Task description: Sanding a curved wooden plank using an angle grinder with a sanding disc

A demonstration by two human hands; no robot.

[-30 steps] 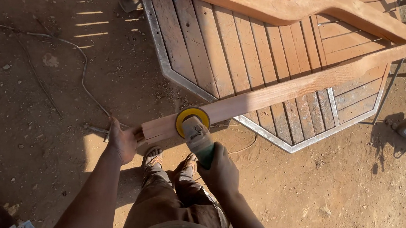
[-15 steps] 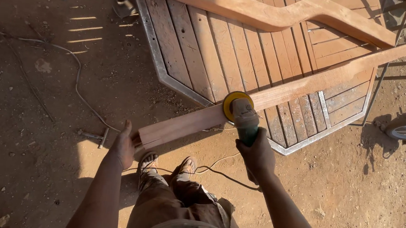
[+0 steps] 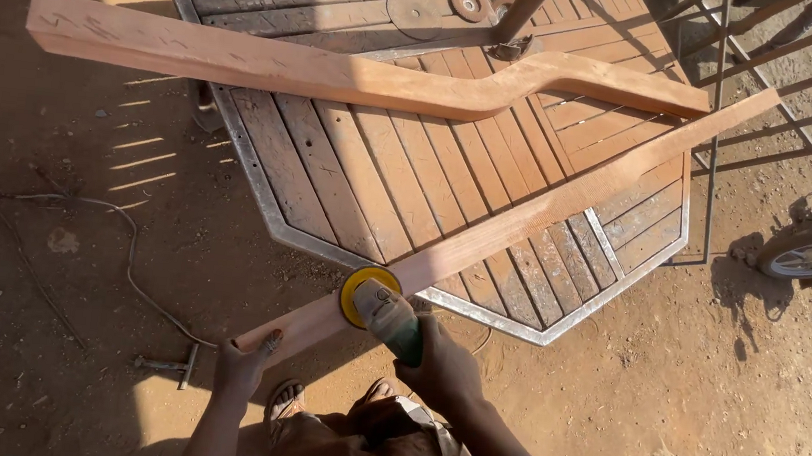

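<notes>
Hands at work: right hand closes around one green grinder with yellow disc, pressed on one long plank; left hand clasps its near end. Second, curved plank lies across slatted desk.

Plank: I see 1 long reddish, pale-dusted wooden piece, lying diagonally across the slatted table, near end overhanging the edge.
Grinder: green body, yellow disc, pressed flat against the plank near its lower end.
</notes>
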